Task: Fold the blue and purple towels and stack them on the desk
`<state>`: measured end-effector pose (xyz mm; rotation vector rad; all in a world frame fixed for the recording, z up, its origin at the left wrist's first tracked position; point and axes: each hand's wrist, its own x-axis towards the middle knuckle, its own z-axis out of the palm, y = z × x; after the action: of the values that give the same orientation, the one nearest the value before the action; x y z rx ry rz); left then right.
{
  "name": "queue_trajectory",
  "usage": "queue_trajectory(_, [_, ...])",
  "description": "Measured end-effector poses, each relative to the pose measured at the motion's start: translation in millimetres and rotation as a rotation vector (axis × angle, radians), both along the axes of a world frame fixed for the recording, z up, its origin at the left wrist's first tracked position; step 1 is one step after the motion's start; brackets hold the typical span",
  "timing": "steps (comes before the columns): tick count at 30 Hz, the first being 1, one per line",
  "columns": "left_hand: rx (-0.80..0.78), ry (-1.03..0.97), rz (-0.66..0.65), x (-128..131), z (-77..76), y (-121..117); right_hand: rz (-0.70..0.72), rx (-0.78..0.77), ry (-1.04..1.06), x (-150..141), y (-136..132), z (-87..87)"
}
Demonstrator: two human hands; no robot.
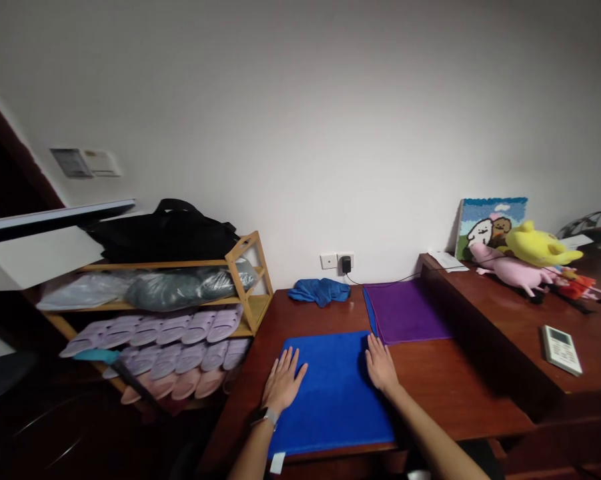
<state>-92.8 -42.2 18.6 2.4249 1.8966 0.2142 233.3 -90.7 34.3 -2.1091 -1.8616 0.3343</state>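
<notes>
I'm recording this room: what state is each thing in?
Blue cloth: spread flat
Left hand: open, palm down
Right hand: open, palm down
Purple cloth: laid flat
Rear blue cloth: crumpled
Black adapter: plugged in
Dog picture: propped upright
White remote: face up
Lilac slippers: lined up in rows
Watch: strapped on

One left hand (pixel 283 381) and one right hand (pixel 381 365) touch one flat blue cloth (pixel 336 393) near the front edge of the desk (pixel 275 323). Near its back edge lie one crumpled blue cloth (pixel 321 291) and one purple cloth (pixel 407 312). The raised surface (pixel 510 327) carries one picture (pixel 495 213) at its back edge, at least three plush toys (pixel 533 245) and one remote (pixel 561 351) near its front left corner.
</notes>
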Motion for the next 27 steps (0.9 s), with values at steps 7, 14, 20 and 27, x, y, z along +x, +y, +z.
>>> queue_trajectory(7, [0.011,-0.004,0.007,-1,-3.8,3,0.011,-0.093,0.037,-8,-28,-3.7])
queue_trajectory(14, [0.005,0.04,0.009,-4,-6.2,6,0.063,-0.082,0.006,-13,-28,-6.0])
queue_trajectory(20, [-0.055,0.055,0.034,2,7.6,10,0.055,-0.075,0.007,-14,-26,-6.5])
queue_trajectory(27, [0.037,-0.047,-0.319,132,22.7,-30,0.077,-0.076,-0.039,-11,-24,-13.6])
